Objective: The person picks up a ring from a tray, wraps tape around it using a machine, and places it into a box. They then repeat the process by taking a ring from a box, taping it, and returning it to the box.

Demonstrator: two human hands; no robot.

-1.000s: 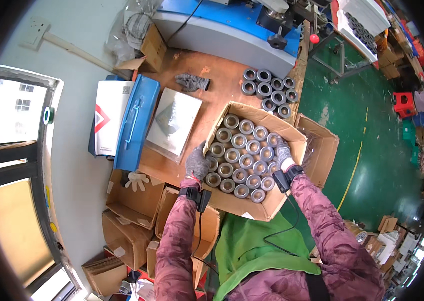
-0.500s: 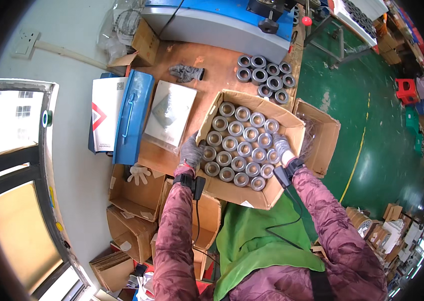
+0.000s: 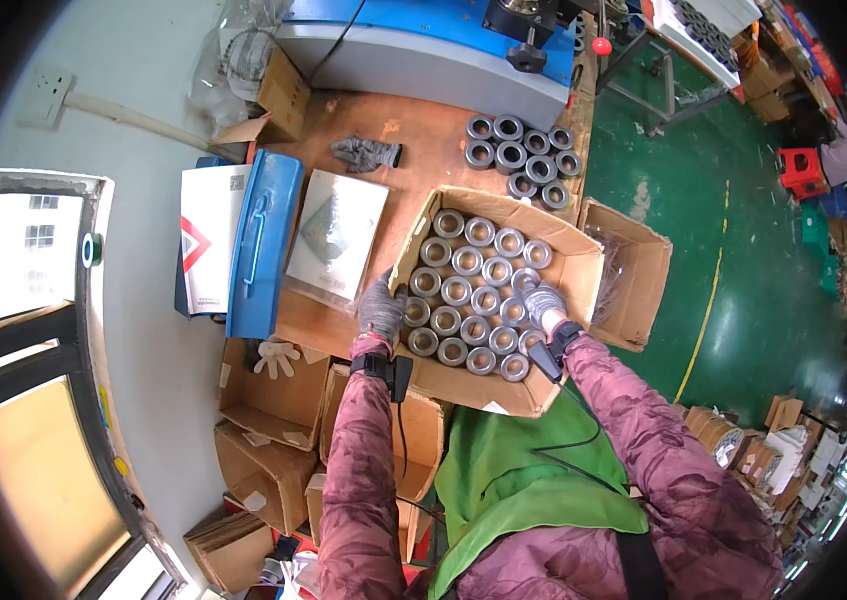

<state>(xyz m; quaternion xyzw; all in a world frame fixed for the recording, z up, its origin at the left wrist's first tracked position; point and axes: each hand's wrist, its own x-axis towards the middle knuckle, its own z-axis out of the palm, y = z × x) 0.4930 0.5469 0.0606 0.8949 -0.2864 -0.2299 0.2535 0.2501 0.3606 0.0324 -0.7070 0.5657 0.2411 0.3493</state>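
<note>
A cardboard box (image 3: 563,245) rests tilted at the table's near edge, holding rows of grey metal rings (image 3: 466,261). My left hand (image 3: 381,308), in a grey glove, is closed on the box's left wall; its thumb is over the rim and the other fingers are hidden outside. My right hand (image 3: 543,300), gloved too, reaches inside by the right-hand rings. Its fingers are curled against a metal ring (image 3: 524,280) there, and the hand covers part of the rings beneath. More dark rings (image 3: 510,155) stand grouped on the table beyond the box.
A blue metal case (image 3: 265,240) and a bagged booklet (image 3: 338,235) lie left of the box. Behind them is a loose grey glove (image 3: 367,154). A blue machine (image 3: 423,45) fills the table's back. Another cardboard box (image 3: 643,275) stands right; several open cartons (image 3: 273,400) are below left.
My right hand has moved left from the box's right wall, in over the rings. My left hand keeps its hold on the box. The whole view has shifted slightly.
</note>
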